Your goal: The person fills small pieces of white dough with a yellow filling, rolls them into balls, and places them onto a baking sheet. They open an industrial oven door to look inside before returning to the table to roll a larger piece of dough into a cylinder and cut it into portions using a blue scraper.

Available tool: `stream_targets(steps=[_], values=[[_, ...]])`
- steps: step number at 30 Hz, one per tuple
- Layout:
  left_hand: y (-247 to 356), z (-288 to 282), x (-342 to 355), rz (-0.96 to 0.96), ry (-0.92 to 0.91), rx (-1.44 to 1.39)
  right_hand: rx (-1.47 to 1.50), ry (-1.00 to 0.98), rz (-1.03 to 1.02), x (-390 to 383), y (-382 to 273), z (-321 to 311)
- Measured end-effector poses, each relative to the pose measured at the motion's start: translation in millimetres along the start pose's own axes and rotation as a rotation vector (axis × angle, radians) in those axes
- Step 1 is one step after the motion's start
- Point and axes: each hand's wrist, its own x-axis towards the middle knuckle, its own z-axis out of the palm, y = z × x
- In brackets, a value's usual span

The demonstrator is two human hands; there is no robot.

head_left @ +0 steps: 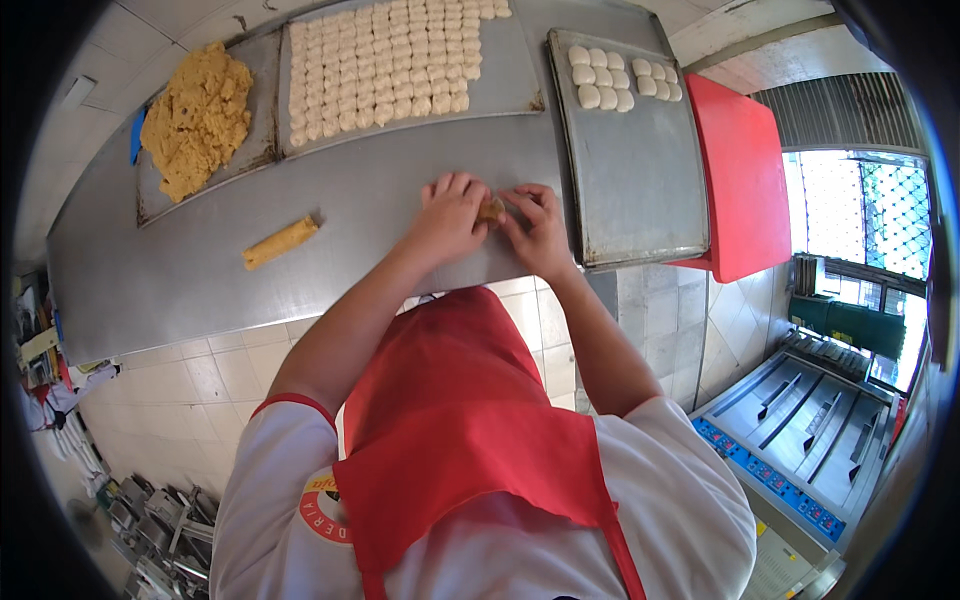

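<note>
Fingers of the left hand (449, 212) and right hand (537, 228) pinch a small tan lump of dough (491, 210) between them at the frame's centre, over the grey steel table (380, 215). Left of them lies a yellow dough log (280, 242); a grey metal tray (640, 170) with pale dough rounds (620, 78) sits to the right.

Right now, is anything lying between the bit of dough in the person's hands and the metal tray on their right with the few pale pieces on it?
Nothing visible does. The dough piece sits between the left hand and right hand, and only bare steel table separates it from the tray.
</note>
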Motion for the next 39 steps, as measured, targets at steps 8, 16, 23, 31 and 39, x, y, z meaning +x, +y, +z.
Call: stream_targets(steps=[8, 16, 23, 31, 39], values=[[-5, -21, -47, -0.065, 0.059, -0.875, 0.806, -0.223, 0.289, -11, -41, 0], [2, -61, -80, -0.314, 0.054, -1.026, 0.723, -0.147, 0.245, -2, -92, 15], [-1, -50, -87, -0.320, 0.208, -0.794, 0.506, -0.200, 0.203, 4, -103, 13], [4, -68, -62, -0.439, 0.120, -0.927, 0.335, -0.012, -0.089, 10, -123, -7], [-10, -77, -56, -0.151, 0.046, -0.736, 0.566, -0.037, 0.044, 14, -81, -4]])
